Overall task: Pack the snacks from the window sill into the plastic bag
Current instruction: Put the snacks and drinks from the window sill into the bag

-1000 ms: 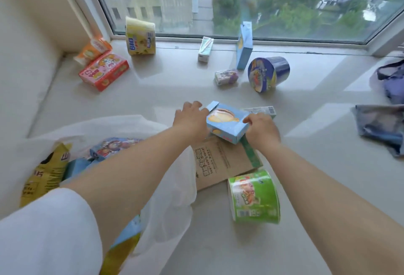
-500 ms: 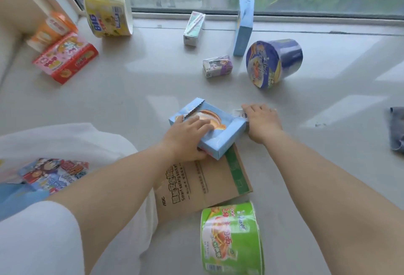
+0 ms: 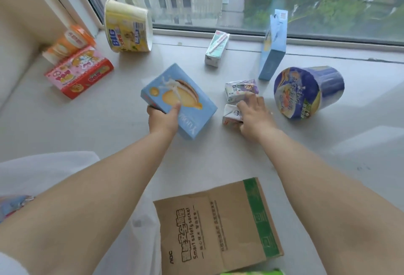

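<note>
The left hand [image 3: 162, 119] grips a light blue cake box [image 3: 178, 100] by its near left corner, thumb on the printed face and fingers curled beneath, holding it tilted above the window sill [image 3: 98, 126]. The right hand [image 3: 254, 115] curls around a small white drink carton [image 3: 230, 115] lying on the sill, its fingertips touching a second, purple-marked carton [image 3: 240, 89] just behind.

Bare sill stretches left of the blue box toward the red and pink snack box [image 3: 80, 76] and orange cup [image 3: 70, 42] in the left corner. A yellow noodle tub [image 3: 126, 27] lies on its side by the window frame; an upright milk carton [image 3: 216, 48] and a tall blue box [image 3: 273, 49] stand along the glass. A purple noodle cup [image 3: 306, 92] lies on its side just right of the right hand. A brown cardboard box [image 3: 218, 226] lies near the front edge, the white plastic bag [image 3: 43, 172] to its left, partly behind the left forearm.

Half a second ago the blue box rested on the cardboard box under the left hand; it is now lifted and farther forward. The right hand, then flat on the sill, has reached the cartons.
</note>
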The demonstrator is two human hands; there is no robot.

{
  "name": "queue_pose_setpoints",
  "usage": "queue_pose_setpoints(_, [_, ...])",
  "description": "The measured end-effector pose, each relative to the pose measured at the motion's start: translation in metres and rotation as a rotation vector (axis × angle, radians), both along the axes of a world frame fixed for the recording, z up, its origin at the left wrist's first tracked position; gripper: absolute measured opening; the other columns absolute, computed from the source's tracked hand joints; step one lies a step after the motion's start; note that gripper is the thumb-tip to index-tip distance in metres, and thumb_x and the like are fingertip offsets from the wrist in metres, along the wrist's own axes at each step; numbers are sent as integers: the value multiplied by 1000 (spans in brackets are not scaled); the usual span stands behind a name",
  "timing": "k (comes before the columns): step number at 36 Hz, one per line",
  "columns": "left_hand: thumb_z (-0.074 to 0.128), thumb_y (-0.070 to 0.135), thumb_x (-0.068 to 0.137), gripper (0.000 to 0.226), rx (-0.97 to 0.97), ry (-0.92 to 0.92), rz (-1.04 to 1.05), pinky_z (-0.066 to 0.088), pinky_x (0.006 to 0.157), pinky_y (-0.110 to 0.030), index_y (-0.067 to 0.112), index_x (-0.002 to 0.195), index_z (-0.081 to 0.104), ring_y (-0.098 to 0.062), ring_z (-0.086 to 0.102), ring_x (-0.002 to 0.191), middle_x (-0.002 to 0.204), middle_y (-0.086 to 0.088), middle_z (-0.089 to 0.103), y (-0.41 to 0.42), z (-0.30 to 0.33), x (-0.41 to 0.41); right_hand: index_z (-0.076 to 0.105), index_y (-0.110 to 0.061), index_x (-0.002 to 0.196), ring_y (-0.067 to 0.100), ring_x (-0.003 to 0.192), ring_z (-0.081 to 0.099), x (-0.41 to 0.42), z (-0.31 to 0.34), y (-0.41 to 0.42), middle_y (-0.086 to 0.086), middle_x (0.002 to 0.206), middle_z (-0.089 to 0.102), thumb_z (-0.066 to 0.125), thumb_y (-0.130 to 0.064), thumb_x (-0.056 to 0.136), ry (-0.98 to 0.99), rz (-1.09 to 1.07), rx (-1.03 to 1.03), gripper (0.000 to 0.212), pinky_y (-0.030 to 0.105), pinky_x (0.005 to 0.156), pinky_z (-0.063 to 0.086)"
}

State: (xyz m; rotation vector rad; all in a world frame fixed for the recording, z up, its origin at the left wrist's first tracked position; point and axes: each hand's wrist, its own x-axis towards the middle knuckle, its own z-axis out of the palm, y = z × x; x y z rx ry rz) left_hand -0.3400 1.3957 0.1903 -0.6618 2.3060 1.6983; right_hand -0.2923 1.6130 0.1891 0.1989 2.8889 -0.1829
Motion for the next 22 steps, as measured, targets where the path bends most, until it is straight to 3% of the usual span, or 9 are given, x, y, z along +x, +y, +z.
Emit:
queue_pose_setpoints(4, [62,46,85,61,-52,-165,78,46,98,-39,9,129,44,-27,58,112,125,-5,58,-11,-28,-24,40,-25,130,29,145,-15,-32,-5,5,6,157,-11,60,-26,80,-60,98,89,54,45,116,13])
queue_pose_setpoints(8, [57,44,89,52,-74,-120,40,44,91,-30,12,128,47,-26,57,111,124,-3,59,-14,-41,-36,50,-29,128,31,144,-20,-61,0,16,9,157,-20,61,-49,77,-150,246,184,56,49,118,-1])
queue_pose_setpoints(10, [55,44,91,47,-72,-78,23,41,85,-26,14,127,49,-24,58,109,120,-1,60,-15,-43,-35,42,-32,139,30,145,-18,-71,2,18,9,158,-18,62,-54,76,-218,256,196,69,48,118,-3])
queue_pose_setpoints(12, [55,44,91,45,-50,-31,22,40,85,-25,18,128,50,-21,59,107,119,2,62,-17,-47,-33,33,-35,144,31,146,-7,-78,2,16,8,158,-9,63,-56,74,-257,231,189,79,45,118,3])
queue_pose_setpoints(16, [59,39,90,45,78,-52,76,45,86,-27,21,130,50,-16,61,100,117,4,63,-20,-48,-32,36,-39,139,36,129,26,-74,7,6,13,145,21,63,-59,69,-256,151,223,77,41,107,24])
queue_pose_setpoints(19, [63,38,88,48,135,-121,64,50,91,-33,22,131,50,-19,64,100,115,3,65,-23,-41,-30,38,-39,135,36,118,34,-55,9,-7,13,133,29,59,-58,71,-260,43,175,70,39,95,32])
queue_pose_setpoints(22, [64,30,89,42,275,-225,87,54,85,-41,22,128,51,-21,66,91,112,-1,66,-26,-29,-20,43,-35,131,36,116,35,-26,7,-26,12,131,29,58,-51,73,-260,-126,45,61,39,92,35])
